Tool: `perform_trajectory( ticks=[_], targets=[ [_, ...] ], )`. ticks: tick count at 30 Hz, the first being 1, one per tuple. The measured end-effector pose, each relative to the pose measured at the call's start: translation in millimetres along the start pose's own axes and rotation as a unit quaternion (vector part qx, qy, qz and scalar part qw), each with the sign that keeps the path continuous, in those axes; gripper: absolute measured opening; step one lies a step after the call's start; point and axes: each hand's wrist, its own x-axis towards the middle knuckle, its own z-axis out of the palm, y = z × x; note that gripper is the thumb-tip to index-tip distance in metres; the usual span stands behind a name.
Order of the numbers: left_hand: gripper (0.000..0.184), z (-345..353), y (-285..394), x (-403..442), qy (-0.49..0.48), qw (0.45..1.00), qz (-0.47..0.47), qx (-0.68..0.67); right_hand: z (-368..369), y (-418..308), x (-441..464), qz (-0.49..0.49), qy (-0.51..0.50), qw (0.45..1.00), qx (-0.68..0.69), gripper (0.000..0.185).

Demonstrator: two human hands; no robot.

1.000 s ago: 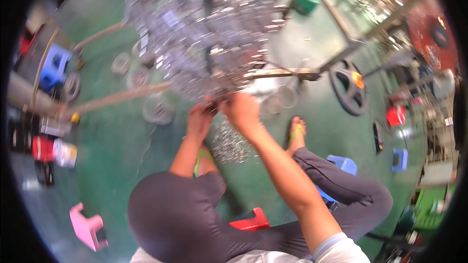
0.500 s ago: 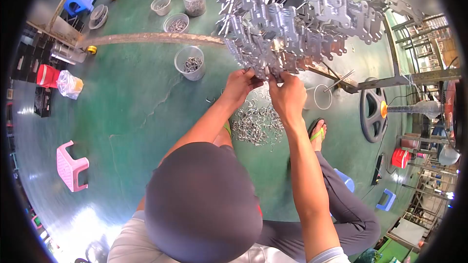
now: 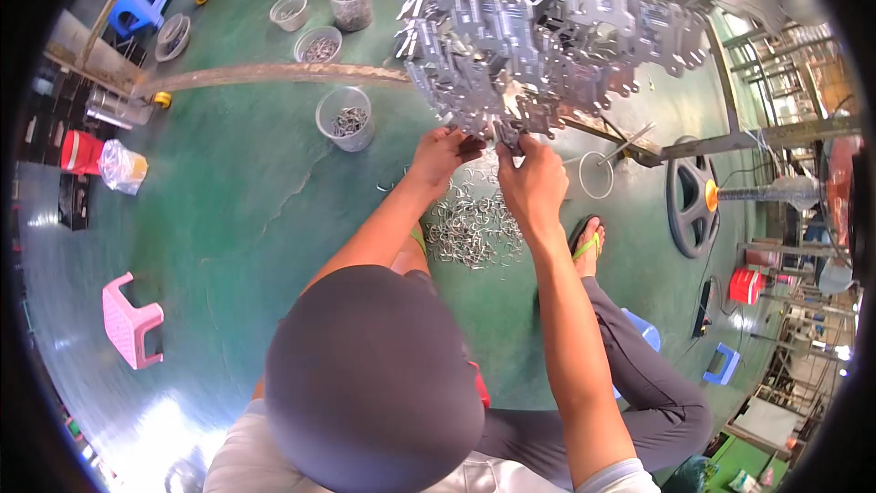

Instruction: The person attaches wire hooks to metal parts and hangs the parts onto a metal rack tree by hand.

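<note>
A thick cluster of flat silvery metal brackets (image 3: 538, 27) hangs in front of me. Both hands are raised to its lower end. My right hand (image 3: 534, 181) pinches one of the lowest metal brackets (image 3: 508, 134) between thumb and fingers. Just to the left, my left hand (image 3: 440, 160) has its fingers curled together close under the cluster; what they hold, if anything, is too small to make out. Below the hands, between my feet, a loose pile of small curved metal hooks (image 3: 473, 226) lies on the green floor.
Clear plastic tubs of small metal pieces include a near one (image 3: 345, 119) and a tall one (image 3: 350, 2). A rusty frame bar (image 3: 274, 75) crosses behind them. At right are a clear cup (image 3: 597, 175) and a black wheel (image 3: 691, 196). A pink stool (image 3: 132, 319) stands left.
The view has shifted slightly, so most things sit a little further left. Both hands stay at the cluster's lower end, now slightly farther apart. The hook pile looks the same.
</note>
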Motion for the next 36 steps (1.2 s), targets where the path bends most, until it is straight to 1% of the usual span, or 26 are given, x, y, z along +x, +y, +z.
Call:
perform_trajectory(
  ticks=[2, 3, 6, 7, 8, 10, 13, 16, 17, 20, 21, 24, 25, 28, 31, 34, 35, 36],
  targets=[
    [0.023, -6, 0, 2, -0.009, 1.000, -0.002, -0.013, -4, 0, -6, 0.007, 0.002, 1.000, 0.002, 0.026],
    [0.023, -5, 5, -1, -0.005, 1.000, -0.011, -0.011, -6, 0, -11, -0.005, 0.007, 1.000, 0.017, 0.024],
    [0.026, -11, 5, -9, 0.001, 0.997, -0.034, -0.064, -8, 1, -35, -0.034, 0.020, 0.997, 0.063, 0.020],
    [0.031, -9, 11, -19, 0.011, 0.997, -0.057, -0.054, -10, -1, -42, -0.025, 0.002, 0.994, 0.104, 0.017],
    [0.033, -6, 15, -32, 0.009, 0.998, -0.066, 0.003, -4, 5, -49, -0.059, 0.028, 0.988, 0.141, 0.016],
    [0.036, 11, 32, -64, 0.000, 0.989, -0.086, 0.119, 5, 10, -61, -0.054, 0.006, 0.982, 0.182, 0.016],
    [0.035, 22, 44, -95, -0.047, 0.964, 0.042, 0.257, 12, 7, -77, -0.029, -0.015, 0.960, 0.277, 0.018],
    [0.044, 30, 51, -111, -0.046, 0.933, 0.149, 0.325, 20, -2, -84, -0.055, -0.032, 0.960, 0.271, 0.020],
    [0.045, 36, 57, -114, -0.030, 0.927, 0.143, 0.346, 22, -3, -86, -0.077, -0.029, 0.955, 0.286, 0.023],
    [0.041, 41, 60, -116, -0.007, 0.922, 0.136, 0.362, 28, -5, -93, -0.079, -0.035, 0.954, 0.288, 0.025],
    [0.041, 40, 62, -115, -0.014, 0.931, 0.115, 0.347, 26, -5, -94, -0.074, -0.036, 0.952, 0.296, 0.023],
    [0.039, 43, 66, -116, -0.019, 0.915, 0.106, 0.388, 31, 0, -95, -0.098, -0.029, 0.936, 0.336, 0.022],
    [0.040, 44, 67, -117, -0.026, 0.919, 0.104, 0.381, 32, 0, -94, -0.105, -0.014, 0.928, 0.357, 0.017],
    [0.039, 45, 65, -118, -0.019, 0.916, 0.106, 0.386, 31, 5, -89, -0.079, -0.038, 0.883, 0.461, 0.016],
    [0.039, 45, 67, -120, -0.024, 0.913, 0.108, 0.393, 19, 11, -83, 0.049, -0.159, 0.826, 0.539, 0.017],
    [0.038, 43, 65, -119, -0.039, 0.913, 0.107, 0.392, 16, 22, -74, 0.107, -0.239, 0.715, 0.648, 0.019],
    [0.038, 44, 64, -119, -0.045, 0.911, 0.104, 0.397, 13, 28, -72, 0.128, -0.273, 0.682, 0.666, 0.014],
    [0.038, 45, 64, -119, -0.051, 0.909, 0.102, 0.401, 14, 34, -71, 0.123, -0.285, 0.667, 0.677, 0.014]
  ],
)
